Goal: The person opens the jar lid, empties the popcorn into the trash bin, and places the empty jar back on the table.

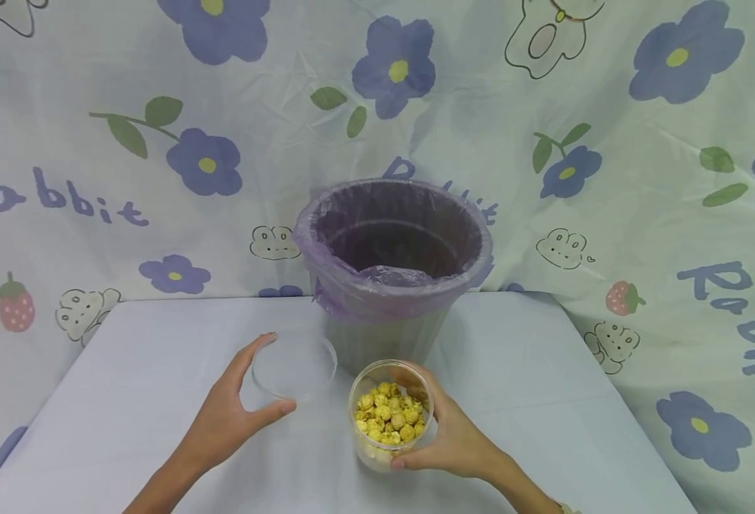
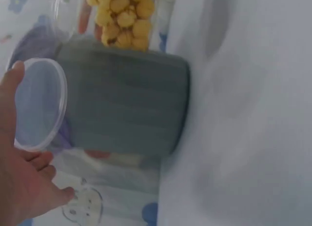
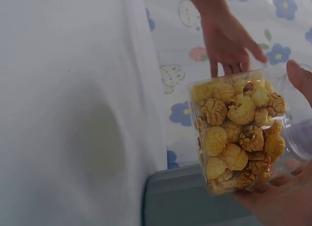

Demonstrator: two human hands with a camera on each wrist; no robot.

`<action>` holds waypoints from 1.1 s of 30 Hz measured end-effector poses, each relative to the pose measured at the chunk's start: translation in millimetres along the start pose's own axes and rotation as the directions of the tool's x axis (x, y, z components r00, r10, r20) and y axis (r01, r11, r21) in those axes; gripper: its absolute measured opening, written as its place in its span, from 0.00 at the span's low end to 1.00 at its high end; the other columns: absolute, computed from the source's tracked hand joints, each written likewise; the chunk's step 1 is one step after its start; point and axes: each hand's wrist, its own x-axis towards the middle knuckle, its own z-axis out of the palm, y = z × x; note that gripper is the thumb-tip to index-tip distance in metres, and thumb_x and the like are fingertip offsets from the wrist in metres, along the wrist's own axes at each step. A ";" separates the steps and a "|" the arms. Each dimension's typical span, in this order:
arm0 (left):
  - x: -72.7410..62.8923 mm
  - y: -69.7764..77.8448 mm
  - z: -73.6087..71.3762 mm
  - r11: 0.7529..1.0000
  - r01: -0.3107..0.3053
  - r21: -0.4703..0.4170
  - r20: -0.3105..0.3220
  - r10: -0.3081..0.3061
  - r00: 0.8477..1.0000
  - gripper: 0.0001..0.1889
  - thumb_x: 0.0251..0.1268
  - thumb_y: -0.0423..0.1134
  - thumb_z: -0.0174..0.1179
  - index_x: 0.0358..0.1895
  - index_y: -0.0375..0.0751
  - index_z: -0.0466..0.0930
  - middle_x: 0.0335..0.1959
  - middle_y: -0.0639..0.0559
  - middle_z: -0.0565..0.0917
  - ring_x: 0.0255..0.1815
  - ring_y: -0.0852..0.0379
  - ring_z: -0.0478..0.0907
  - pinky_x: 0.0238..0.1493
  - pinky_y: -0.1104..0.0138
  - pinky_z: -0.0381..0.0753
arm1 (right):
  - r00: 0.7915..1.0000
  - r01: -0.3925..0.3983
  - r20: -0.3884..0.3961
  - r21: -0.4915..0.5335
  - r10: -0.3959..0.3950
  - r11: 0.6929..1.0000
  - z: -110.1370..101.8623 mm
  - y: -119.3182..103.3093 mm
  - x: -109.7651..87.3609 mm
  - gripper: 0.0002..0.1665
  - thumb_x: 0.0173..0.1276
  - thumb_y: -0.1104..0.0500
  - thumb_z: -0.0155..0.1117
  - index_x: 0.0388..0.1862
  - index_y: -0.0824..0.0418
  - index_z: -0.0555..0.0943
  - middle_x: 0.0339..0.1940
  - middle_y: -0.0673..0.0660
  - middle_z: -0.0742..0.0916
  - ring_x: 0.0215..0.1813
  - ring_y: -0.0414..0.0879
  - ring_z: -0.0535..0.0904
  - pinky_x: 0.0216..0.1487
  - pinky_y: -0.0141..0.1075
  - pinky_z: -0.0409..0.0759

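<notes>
So, from my end the clear tub [image 1: 372, 460] of yellow popcorn [image 1: 387, 412] is in the right hand [image 1: 444, 432], held up off the white table [image 1: 544, 400], uncovered at the top. That hand is wrapped round it, thumb on the near side; I only get some of the other fingers through the plastic, and the right wrist feed crops the hand. The left hand [image 1: 230, 410] is near the tub, off to its left, pinching a clear round lid [image 1: 295, 366] by the edge. That thing's so see-through I mostly read it by its rim. My left wrist feed cuts the tub off at the top. Just beyond is a bin [image 1: 384, 343] with a purple liner [image 1: 393, 303] folded over; its bottom's too dark to make out. Behind: flower-and-rabbit cloth [image 1: 275, 143].
</notes>
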 end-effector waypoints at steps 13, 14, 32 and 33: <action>-0.9 -47.9 -8.8 0.975 0.157 0.156 0.085 -0.172 0.982 0.51 0.60 0.58 0.69 0.78 0.39 0.52 0.76 0.32 0.56 0.74 0.28 0.54 0.61 0.31 0.60 | 0.999 0.030 -0.011 -0.020 -0.030 0.999 -3.9 1.6 -4.0 0.65 0.49 0.59 0.84 0.80 0.45 0.54 0.75 0.51 0.69 0.74 0.55 0.64 0.70 0.51 0.64; -1.3 -53.1 -9.0 0.973 0.162 0.167 0.092 -0.178 0.980 0.51 0.60 0.58 0.69 0.78 0.37 0.52 0.76 0.31 0.56 0.73 0.27 0.54 0.62 0.31 0.60 | 0.999 0.031 -0.012 -0.026 -0.032 0.999 -4.4 1.3 -4.2 0.65 0.49 0.59 0.84 0.80 0.45 0.54 0.75 0.52 0.69 0.74 0.55 0.64 0.70 0.52 0.64; -9.1 -110.4 -10.5 0.952 0.194 0.238 0.104 -0.223 0.969 0.52 0.60 0.58 0.69 0.75 0.26 0.52 0.72 0.23 0.58 0.70 0.23 0.56 0.63 0.33 0.60 | 0.999 0.005 -0.038 -0.016 -0.006 1.000 -12.1 0.8 -10.7 0.65 0.50 0.61 0.84 0.80 0.44 0.54 0.75 0.52 0.69 0.74 0.55 0.64 0.71 0.52 0.62; -10.3 -111.8 -10.7 0.950 0.194 0.243 0.105 -0.225 0.969 0.53 0.60 0.58 0.69 0.75 0.26 0.52 0.72 0.23 0.58 0.70 0.23 0.56 0.63 0.33 0.60 | 0.999 -0.002 -0.042 -0.013 0.002 1.000 -12.4 0.4 -11.4 0.65 0.50 0.61 0.84 0.80 0.43 0.54 0.75 0.52 0.69 0.74 0.54 0.64 0.71 0.51 0.62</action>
